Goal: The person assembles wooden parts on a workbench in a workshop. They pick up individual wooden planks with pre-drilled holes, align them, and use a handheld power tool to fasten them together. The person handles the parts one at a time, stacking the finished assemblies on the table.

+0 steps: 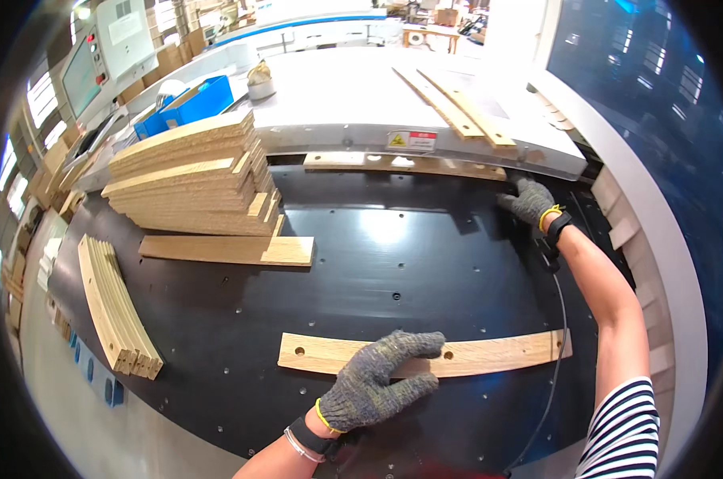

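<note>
Board beneath left hand

Bright light, white glare toward black worktop's far edge, machine top beyond washed out, fisheye-bent edges, dark rim.

Left hand over drilled plank, right hand near strip, stacked boards

Here's the black table, busy now: tall plank stack back left, bunched wooden strips nearer, one holed board up front, another plank along the far edge!
</note>
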Tool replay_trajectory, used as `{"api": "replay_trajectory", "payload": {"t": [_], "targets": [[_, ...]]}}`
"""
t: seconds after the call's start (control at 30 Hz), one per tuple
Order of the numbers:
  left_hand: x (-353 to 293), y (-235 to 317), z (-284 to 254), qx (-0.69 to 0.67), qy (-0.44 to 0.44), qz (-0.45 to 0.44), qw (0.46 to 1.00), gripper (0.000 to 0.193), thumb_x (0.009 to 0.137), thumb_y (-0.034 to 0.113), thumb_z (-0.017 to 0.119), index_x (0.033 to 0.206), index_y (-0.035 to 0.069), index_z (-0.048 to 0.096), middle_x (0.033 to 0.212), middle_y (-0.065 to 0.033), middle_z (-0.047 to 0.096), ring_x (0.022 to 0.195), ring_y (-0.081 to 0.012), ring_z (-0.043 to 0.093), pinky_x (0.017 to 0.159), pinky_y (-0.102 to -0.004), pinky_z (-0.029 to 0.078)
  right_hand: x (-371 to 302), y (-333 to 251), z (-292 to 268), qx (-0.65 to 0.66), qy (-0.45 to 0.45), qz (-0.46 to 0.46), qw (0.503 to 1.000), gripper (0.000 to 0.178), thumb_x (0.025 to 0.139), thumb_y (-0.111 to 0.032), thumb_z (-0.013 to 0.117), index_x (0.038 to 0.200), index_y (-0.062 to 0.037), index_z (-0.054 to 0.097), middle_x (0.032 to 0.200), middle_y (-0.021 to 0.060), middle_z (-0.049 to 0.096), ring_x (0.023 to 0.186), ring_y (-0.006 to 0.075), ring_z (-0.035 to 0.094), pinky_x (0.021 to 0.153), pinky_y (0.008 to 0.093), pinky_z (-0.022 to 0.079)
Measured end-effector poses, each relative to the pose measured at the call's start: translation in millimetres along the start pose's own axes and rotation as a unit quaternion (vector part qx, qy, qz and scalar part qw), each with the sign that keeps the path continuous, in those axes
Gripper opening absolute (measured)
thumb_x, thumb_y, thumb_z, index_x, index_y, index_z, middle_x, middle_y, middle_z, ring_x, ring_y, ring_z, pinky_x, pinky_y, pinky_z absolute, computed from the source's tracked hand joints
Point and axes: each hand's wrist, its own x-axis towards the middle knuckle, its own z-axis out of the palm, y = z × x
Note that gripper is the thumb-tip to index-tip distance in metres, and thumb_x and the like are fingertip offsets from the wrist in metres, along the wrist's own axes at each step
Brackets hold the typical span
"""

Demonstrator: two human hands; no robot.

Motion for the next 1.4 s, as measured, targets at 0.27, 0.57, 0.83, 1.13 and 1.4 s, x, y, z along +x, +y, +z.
{"api": "replay_trajectory", "payload": {"t": [0.27, 0.57, 0.83, 1.13, 1.4], "targets": [[7, -7, -15, 0.0, 0.0, 0.016, 1.0, 0.048, 0.088, 0.013, 0.083, 0.135, 0.008, 0.069, 0.132, -0.0098, 0.073, 0.124, -0.0264, 0.069, 0.117, -0.0433, 0.044, -12, -107, -47, -0.073, 0.014, -0.137, 0.988, 0.078, 0.088, -0.067, 0.072, 0.134, -0.0043, 0.065, 0.121, 0.026, 0.07, 0.115, 0.0387, 0.068, 0.099, 0.0504, 0.054], [7, -6, -12, -0.029, -0.002, 0.029, 0.999, 0.047, 0.092, 0.011, 0.08, 0.136, 0.005, 0.067, 0.13, -0.0121, 0.073, 0.122, -0.0251, 0.069, 0.109, -0.0392, 0.052, -61, -108, -59, -0.033, -0.085, -0.24, 0.967, 0.062, 0.084, -0.045, 0.078, 0.128, -0.0035, 0.065, 0.116, 0.0215, 0.069, 0.11, 0.0412, 0.067, 0.093, 0.0468, 0.055], [2, -13, -4, -0.066, 0.007, 0.041, 0.997, 0.047, 0.095, 0.012, 0.079, 0.14, 0.005, 0.064, 0.129, -0.0117, 0.072, 0.122, -0.0203, 0.067, 0.108, -0.0365, 0.053, -142, -53, -47, 0.02, -0.053, -0.257, 0.965, 0.055, 0.081, -0.044, 0.084, 0.119, -0.0078, 0.069, 0.111, 0.0192, 0.07, 0.106, 0.0403, 0.067, 0.092, 0.0482, 0.054], [-1, -21, 6, 0.036, -0.031, 0.093, 0.995, 0.051, 0.093, 0.025, 0.08, 0.137, 0.004, 0.066, 0.12, -0.0149, 0.073, 0.114, -0.0269, 0.071, 0.103, -0.0398, 0.055, -230, -89, -86, 0.019, -0.138, -0.342, 0.929, 0.062, 0.08, -0.035, 0.088, 0.133, -0.0074, 0.068, 0.116, 0.0181, 0.069, 0.108, 0.0384, 0.066, 0.097, 0.0456, 0.056], [-7, -28, 13, 0.067, -0.029, 0.122, 0.99, 0.051, 0.093, 0.033, 0.078, 0.137, 0.009, 0.068, 0.126, -0.0192, 0.072, 0.116, -0.0363, 0.07, 0.103, -0.0443, 0.054, -137, -240, -92, 0.148, -0.019, -0.48, 0.864, 0.038, 0.097, -0.032, 0.074, 0.121, -0.0026, 0.073, 0.102, 0.0205, 0.073, 0.09, 0.0371, 0.07, 0.079, 0.0442, 0.057]]}}
